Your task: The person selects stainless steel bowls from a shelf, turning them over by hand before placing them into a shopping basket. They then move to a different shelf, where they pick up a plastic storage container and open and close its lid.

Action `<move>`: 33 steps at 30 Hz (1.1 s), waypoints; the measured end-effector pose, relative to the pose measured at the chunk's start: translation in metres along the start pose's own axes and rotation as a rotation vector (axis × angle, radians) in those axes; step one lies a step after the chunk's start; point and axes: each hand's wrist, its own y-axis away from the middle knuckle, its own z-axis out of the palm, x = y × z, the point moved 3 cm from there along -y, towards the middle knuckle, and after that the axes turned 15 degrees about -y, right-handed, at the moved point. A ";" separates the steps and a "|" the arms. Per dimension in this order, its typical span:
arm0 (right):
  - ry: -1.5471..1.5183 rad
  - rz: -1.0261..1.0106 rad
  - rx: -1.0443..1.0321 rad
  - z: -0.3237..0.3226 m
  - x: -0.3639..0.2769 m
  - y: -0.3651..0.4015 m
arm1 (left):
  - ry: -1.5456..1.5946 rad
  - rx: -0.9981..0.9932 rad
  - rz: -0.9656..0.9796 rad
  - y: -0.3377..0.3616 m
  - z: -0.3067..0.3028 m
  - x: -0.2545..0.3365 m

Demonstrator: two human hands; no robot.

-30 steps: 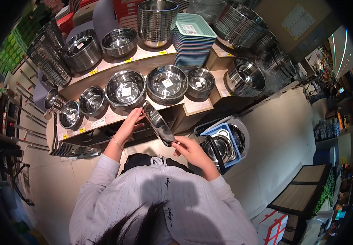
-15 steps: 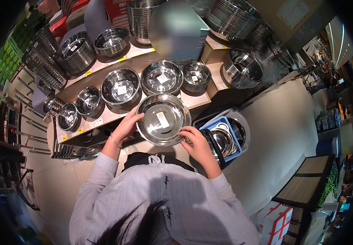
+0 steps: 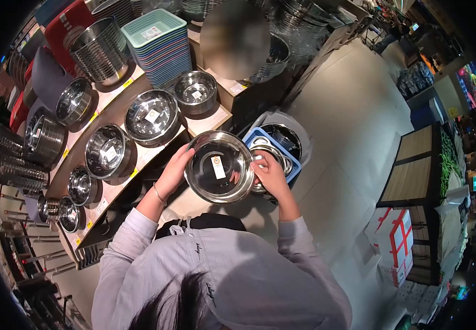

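Note:
A shiny stainless steel bowl (image 3: 204,175) with a white label inside is held in front of my chest, its open side turned up toward me. My left hand (image 3: 173,175) grips the bowl's left rim, the thumb over the edge and the other fingers hidden beneath. On the right rim, my right hand (image 3: 271,175) is closed with fingers at the edge. Just behind the right hand, a blue basket (image 3: 295,169) holds steel ware, partly hidden by that hand and the bowl.
Ahead to the left, a stepped display shelf (image 3: 139,175) carries steel bowls (image 3: 107,151) in several sizes. A stack of plastic baskets (image 3: 163,58) stands on its upper level. A grey tub (image 3: 298,125) surrounds the blue basket. Red-and-white boxes (image 3: 394,236) sit at right.
My view has turned right, so the shelf has shifted left in the picture. The bowl stays between both hands, and my right hand has moved slightly up its rim.

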 end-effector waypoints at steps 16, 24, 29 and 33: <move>0.144 -0.227 0.562 -0.138 0.062 -0.020 | -1.022 -0.096 0.413 -0.165 0.126 -0.027; 0.104 0.033 0.622 -0.147 0.175 -0.014 | -1.276 -0.483 0.017 -0.192 0.151 -0.121; 0.212 0.115 0.626 -0.140 0.184 -0.012 | -1.291 -0.607 -0.006 -0.197 0.153 -0.137; 0.484 0.099 0.577 -0.138 0.184 -0.017 | -1.260 -0.776 -0.115 -0.201 0.150 -0.148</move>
